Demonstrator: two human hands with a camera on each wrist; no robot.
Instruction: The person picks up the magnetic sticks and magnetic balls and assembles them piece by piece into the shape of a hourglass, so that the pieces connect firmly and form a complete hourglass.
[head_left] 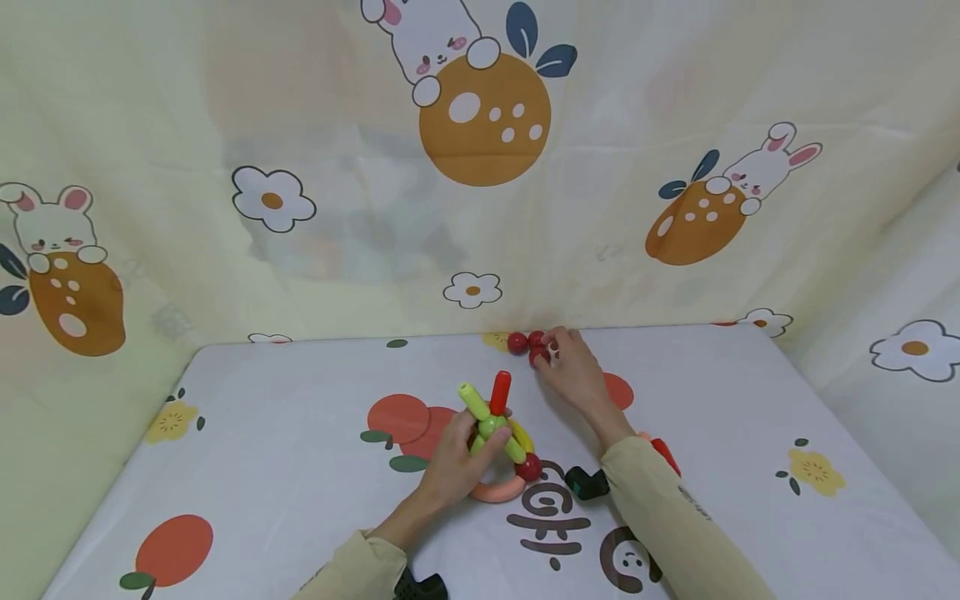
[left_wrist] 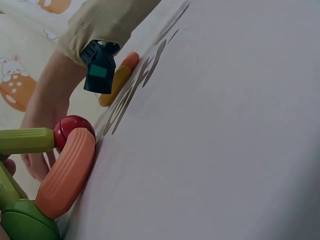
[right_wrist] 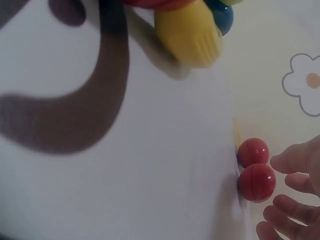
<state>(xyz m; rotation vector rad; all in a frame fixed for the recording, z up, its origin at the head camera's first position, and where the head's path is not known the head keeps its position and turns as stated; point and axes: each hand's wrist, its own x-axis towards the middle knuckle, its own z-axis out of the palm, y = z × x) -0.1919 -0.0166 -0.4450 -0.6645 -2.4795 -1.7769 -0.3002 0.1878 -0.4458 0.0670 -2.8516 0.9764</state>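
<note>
My left hand [head_left: 459,462] grips a toy structure of ridged sticks and balls, with a green ball [head_left: 492,427], a red stick [head_left: 500,393] and a lime stick [head_left: 472,401] pointing up. A curved salmon piece [left_wrist: 67,170] joins a red ball [left_wrist: 74,131] low on the structure. At the table's back edge my right hand [head_left: 573,371] reaches to several loose red balls [head_left: 517,342]. In the right wrist view its fingers are spread and slightly bent beside two red balls [right_wrist: 257,183], with nothing seen between them. A yellow stick [right_wrist: 190,35] and blue ball [right_wrist: 224,19] show above.
A red stick [head_left: 666,456] lies partly hidden beside the right sleeve [head_left: 667,508]. Each wrist wears a dark camera, such as the right one [head_left: 587,483]. The white printed tablecloth [head_left: 285,467] meets a patterned curtain [head_left: 337,250] behind the balls.
</note>
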